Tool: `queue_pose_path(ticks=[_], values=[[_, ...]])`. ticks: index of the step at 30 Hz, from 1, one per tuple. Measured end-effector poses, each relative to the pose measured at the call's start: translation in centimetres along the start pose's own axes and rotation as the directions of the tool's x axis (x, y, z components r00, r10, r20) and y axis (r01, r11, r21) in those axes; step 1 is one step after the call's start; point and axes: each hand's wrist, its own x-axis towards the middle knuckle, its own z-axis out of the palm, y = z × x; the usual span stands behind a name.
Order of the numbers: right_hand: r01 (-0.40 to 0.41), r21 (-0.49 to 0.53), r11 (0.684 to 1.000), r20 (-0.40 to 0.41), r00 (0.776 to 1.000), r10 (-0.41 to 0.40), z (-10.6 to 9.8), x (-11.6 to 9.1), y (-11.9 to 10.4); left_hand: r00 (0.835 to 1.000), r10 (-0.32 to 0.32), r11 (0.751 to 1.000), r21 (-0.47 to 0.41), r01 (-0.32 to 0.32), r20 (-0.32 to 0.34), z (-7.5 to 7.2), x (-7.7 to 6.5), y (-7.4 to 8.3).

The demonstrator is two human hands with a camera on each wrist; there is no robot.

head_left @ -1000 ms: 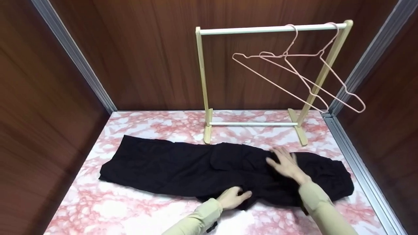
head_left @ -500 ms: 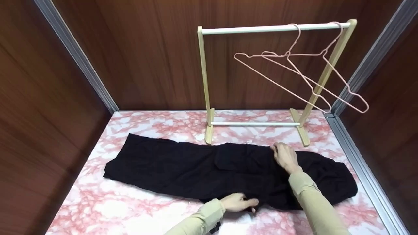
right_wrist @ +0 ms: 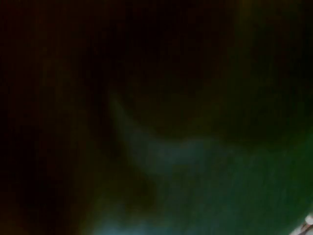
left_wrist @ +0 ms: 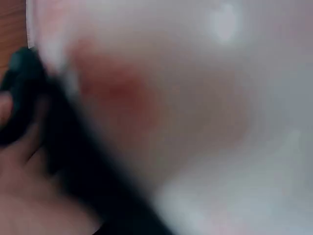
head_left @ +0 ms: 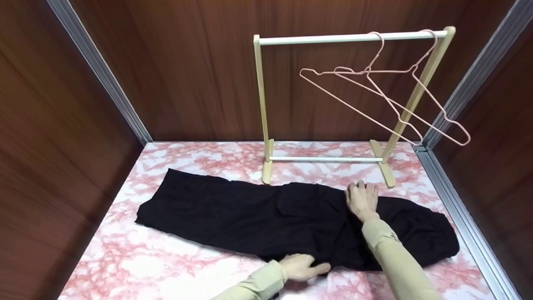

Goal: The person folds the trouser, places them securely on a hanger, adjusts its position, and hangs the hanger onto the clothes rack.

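A pair of black trousers (head_left: 233, 216), folded lengthwise with a flap pocket on the upper leg, lies across the table; the gathered waist end is at the right. At the near edge my left hand (head_left: 297, 267) grips the cloth, thumb pointing right. In the left wrist view, dark cloth (left_wrist: 73, 142) bunches at the fingers of the left hand (left_wrist: 34, 186), blurred. My right hand (head_left: 362, 202) rests on the trousers at their far edge, fingers straight and slightly spread. Only dark, blurred cloth (right_wrist: 220, 186) fills the right wrist view.
Behind the trousers stands a wooden rack (head_left: 262, 100) with white rails. Two pink hangers (head_left: 362, 109) hang at the right of its top rail. Brown panels (head_left: 200, 75) with metal edge strips enclose the marbled pink-and-white table (head_left: 125, 266).
My right hand has shifted slightly left and settled at the trousers' far edge. The left hand has moved a little nearer, drawing the near edge of the cloth with it.
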Motion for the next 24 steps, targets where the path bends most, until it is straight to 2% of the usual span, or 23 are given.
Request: queue_pose_path(ticks=[2,4,6,8,9,11,12,14,17,19,21,24], values=[[0.077,0.032,0.997,0.013,0.997,-0.077,-0.4,-0.2,-0.2,0.99,0.103,0.993,0.055,-0.109,0.096,-2.1,-0.5,0.2],[0.148,0.1,0.984,0.039,0.988,-0.153,-0.8,-0.3,-0.5,0.968,0.167,0.985,-0.074,-0.156,0.186,-4.5,-0.8,0.2],[0.188,0.165,0.968,0.086,0.975,-0.204,-1.2,-0.3,-0.9,0.957,0.218,0.959,-0.223,-0.173,0.193,-6.5,-0.9,-0.2],[0.179,0.224,0.958,0.148,0.966,-0.214,-1.4,-0.2,-1.4,0.968,0.219,0.95,-0.255,-0.183,0.122,-7.9,-1.0,-1.0],[0.16,0.251,0.955,0.176,0.962,-0.208,-1.4,-0.2,-1.6,0.973,0.216,0.952,-0.238,-0.193,0.077,-8.4,-0.9,-1.4],[0.123,0.285,0.951,0.222,0.956,-0.19,-1.3,0.2,-2.2,0.974,0.227,0.974,-0.023,-0.227,-0.009,-8.8,-0.9,-2.7],[0.103,0.297,0.949,0.239,0.954,-0.179,-1.3,0.3,-2.5,0.972,0.232,0.968,0.109,-0.228,-0.03,-8.8,-0.9,-3.3],[0.085,0.306,0.948,0.255,0.952,-0.168,-1.1,0.7,-3.0,0.969,0.244,0.918,0.328,-0.222,-0.028,-8.4,-1.0,-4.4],[0.116,0.275,0.955,0.213,0.961,-0.178,-0.8,1.2,-3.5,0.957,0.291,0.792,0.559,-0.244,0.005,-7.4,-1.0,-5.3],[0.14,0.268,0.953,0.148,0.972,-0.184,-0.7,1.5,-3.8,0.944,0.329,0.709,0.662,-0.245,-0.002,-6.8,-0.9,-5.6],[0.155,0.268,0.951,0.055,0.983,-0.176,-0.7,1.7,-4.1,0.924,0.381,0.639,0.732,-0.236,-0.034,-6.4,-0.6,-6.0],[0.151,0.286,0.946,-0.078,0.988,-0.134,-0.6,1.9,-4.4,0.876,0.471,0.538,0.82,-0.192,-0.104,-6.2,-0.2,-6.8]])
